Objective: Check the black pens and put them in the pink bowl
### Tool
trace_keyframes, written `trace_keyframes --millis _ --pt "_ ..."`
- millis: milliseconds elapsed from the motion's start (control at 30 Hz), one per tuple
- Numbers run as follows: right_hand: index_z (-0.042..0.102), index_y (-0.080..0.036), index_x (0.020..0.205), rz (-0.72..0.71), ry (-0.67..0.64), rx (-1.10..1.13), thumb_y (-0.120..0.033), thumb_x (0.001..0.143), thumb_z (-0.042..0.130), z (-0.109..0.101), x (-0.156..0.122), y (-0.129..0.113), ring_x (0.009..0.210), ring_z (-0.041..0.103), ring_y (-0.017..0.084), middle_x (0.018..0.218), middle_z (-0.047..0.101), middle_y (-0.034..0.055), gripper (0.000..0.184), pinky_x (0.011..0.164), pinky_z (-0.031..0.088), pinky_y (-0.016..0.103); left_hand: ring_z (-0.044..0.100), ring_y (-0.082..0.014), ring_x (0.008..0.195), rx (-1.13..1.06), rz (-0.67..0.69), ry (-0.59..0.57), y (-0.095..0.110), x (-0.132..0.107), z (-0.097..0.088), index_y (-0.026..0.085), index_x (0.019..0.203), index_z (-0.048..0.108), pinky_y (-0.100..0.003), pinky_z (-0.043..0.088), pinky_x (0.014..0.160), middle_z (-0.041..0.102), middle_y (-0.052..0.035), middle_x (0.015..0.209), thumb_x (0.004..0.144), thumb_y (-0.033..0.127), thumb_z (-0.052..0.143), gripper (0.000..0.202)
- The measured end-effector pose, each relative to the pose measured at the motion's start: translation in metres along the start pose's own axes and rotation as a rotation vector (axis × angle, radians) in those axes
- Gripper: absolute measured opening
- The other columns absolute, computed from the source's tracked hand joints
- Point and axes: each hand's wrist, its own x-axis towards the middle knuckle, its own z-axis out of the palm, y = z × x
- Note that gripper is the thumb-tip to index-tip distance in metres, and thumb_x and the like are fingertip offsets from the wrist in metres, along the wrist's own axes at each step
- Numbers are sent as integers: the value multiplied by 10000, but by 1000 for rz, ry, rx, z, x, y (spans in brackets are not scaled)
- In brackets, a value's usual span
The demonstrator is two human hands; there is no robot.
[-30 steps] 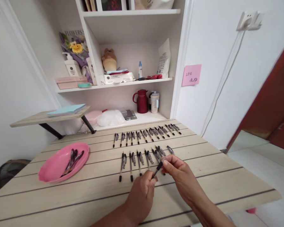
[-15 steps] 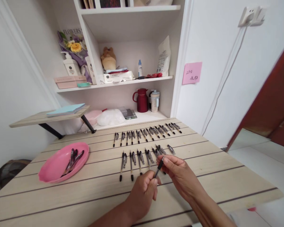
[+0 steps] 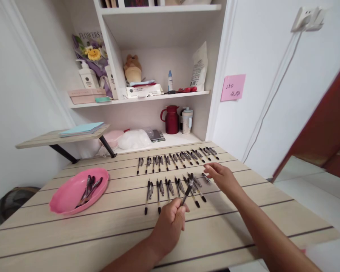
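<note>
My left hand (image 3: 170, 224) is closed around the barrel of a black gel pen (image 3: 187, 193). The pen slants up to the right, its silvery tip end pointing away from me. My right hand (image 3: 221, 176) hovers over the table with its fingers apart, thumb and forefinger just above a loose dark pen cap (image 3: 206, 178). Whether they touch the cap I cannot tell. Beyond my left hand lies a near row of pen bodies (image 3: 158, 194), each with a cap (image 3: 170, 187) beside it. A second row of pens and caps (image 3: 174, 161) lies farther back.
At the left, a pink oval tray (image 3: 59, 200) holds several pens (image 3: 89, 189). A small raised shelf (image 3: 36, 140) with blue paper stands behind it. Shelving holds a red jug (image 3: 171, 120) and a cup (image 3: 187, 122). The wooden table's right edge slopes toward me.
My right hand has come away from the pen's tip end and moved right and forward to the loose cap. The left hand still holds the pen. The view has shifted slightly.
</note>
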Motion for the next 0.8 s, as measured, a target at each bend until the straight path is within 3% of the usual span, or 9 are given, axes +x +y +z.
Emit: trace_keyframes --millis 67,100,300,367,433,500,567,700,800 --pt "633 -175 692 31 34 -353 -367 699 545 -2 21 15 730 577 242 726 651 103 211 624 371 331 377 -94 487 -21 2 -2 -2 0 0 152 815 494 -219 315 548 422 52 492 848 354 350 250" --pt "621 -171 636 42 40 -408 -331 662 578 -1 28 22 741 575 262 706 646 117 168 619 361 336 378 -94 487 -30 4 -2 -3 1 0 150 817 497 -220 315 552 424 52 491 848 355 352 252" --pt "557 -181 536 64 17 -382 -255 614 584 7 34 34 695 564 249 622 609 98 111 581 340 320 374 -93 477 -41 -6 -16 -4 1 -1 147 824 503 -220 308 541 420 53 484 845 357 359 255" --pt "543 -188 564 65 -39 -254 -318 674 544 4 27 26 593 539 189 564 575 49 170 547 345 295 377 -93 479 -45 -18 -21 -3 1 -2 147 827 506 -220 308 540 424 52 488 843 356 360 255" --pt "532 -191 623 64 -129 64 -375 706 538 3 16 14 524 497 139 543 544 6 202 516 347 270 373 -92 477 -51 -34 -24 -2 1 -3 147 832 510 -219 306 536 426 53 490 839 358 361 258" --pt "525 -188 676 58 -204 461 -395 665 618 4 3 0 518 484 114 565 532 -15 227 509 350 253 371 -91 475 -48 -40 -25 -2 1 -3 145 834 515 -220 305 535 425 53 488 835 359 362 264" --pt "540 -187 746 39 -199 703 -376 607 694 8 -9 -14 535 490 104 606 535 -25 281 513 354 244 371 -89 476 -40 -38 -27 -2 1 -3 143 833 519 -220 305 539 424 54 487 834 359 362 267" --pt "556 -203 926 -22 -105 786 -353 615 706 17 -25 -28 550 479 93 652 538 -33 376 527 362 237 366 -88 480 -39 -41 -41 -2 1 -3 141 833 517 -214 299 529 426 53 493 840 359 356 271" --pt "558 -203 919 -50 -139 725 -356 636 691 20 -30 -31 554 471 98 640 530 -35 347 532 366 241 364 -86 477 -50 -36 -42 -3 1 -3 142 829 512 -212 298 526 424 54 493 843 357 355 266"
